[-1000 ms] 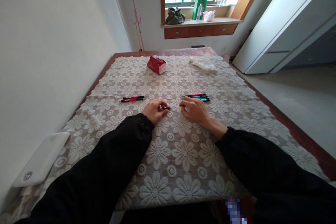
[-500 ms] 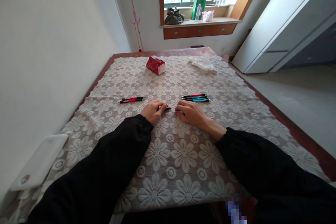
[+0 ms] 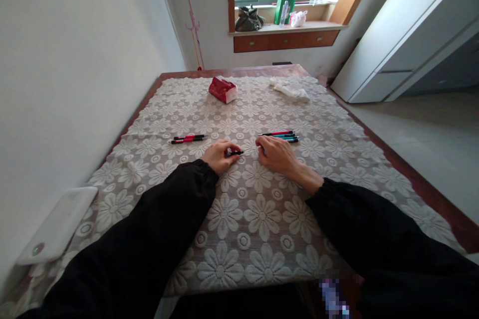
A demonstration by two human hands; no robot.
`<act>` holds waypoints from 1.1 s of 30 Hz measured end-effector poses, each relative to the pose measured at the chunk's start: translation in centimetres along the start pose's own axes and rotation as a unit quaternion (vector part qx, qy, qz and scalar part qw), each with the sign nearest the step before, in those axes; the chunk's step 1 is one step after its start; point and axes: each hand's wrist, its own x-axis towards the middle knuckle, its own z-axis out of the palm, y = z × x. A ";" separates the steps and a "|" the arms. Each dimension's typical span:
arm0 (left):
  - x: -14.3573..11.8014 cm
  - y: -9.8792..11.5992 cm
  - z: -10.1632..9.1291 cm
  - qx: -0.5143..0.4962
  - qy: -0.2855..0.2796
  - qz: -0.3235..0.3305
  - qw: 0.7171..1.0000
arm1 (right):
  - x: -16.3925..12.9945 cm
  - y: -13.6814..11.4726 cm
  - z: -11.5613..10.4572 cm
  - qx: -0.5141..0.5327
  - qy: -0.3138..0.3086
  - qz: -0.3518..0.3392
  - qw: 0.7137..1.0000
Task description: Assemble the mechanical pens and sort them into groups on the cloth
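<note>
My left hand (image 3: 220, 155) is closed on a dark pen (image 3: 235, 153), pinched between thumb and fingers just above the cloth, its tip pointing right. My right hand (image 3: 276, 154) rests a short way to the right with its fingers curled; whatever it may hold is hidden. Just beyond the right hand lie several pens side by side, a red one (image 3: 279, 133) and teal ones (image 3: 288, 136), partly covered by the fingers. Two red-and-black pens (image 3: 189, 141) lie together beyond and to the left of my left hand.
A lace tablecloth (image 3: 262, 217) with flowers covers the table. Toward the far end lie a red tissue pack (image 3: 222, 90) and a crumpled white plastic bag (image 3: 292, 91). A white rectangular device (image 3: 56, 227) sits at the left edge against the wall (image 3: 75, 60).
My hands have drawn slightly apart, the right one moving up and over the near pens. A thin pale line between them no longer shows. More of the dark pen is visible.
</note>
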 end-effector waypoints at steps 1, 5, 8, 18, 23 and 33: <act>0.0 0.0 0.0 0.000 0.002 -0.001 1.000 | 0.0 0.0 0.0 -0.004 -0.001 0.008 1.000; 0.0 -0.1 0.1 -0.003 0.005 -0.005 1.000 | 0.0 0.0 -0.1 -0.010 -0.010 0.020 1.000; 0.0 -0.1 0.1 -0.006 0.007 -0.009 1.000 | 0.0 0.4 -0.3 -0.003 -0.004 0.033 0.999; 0.0 0.1 0.0 0.011 0.002 0.005 1.000 | 0.0 0.0 0.8 0.076 -0.011 -0.215 0.973; 0.0 -0.1 0.1 0.023 -0.002 0.028 0.999 | -0.1 -0.2 0.3 -0.001 -0.015 -0.245 0.969; -0.2 0.2 -0.1 0.040 -0.001 0.032 0.999 | -0.1 0.5 0.4 0.032 0.053 -0.100 0.993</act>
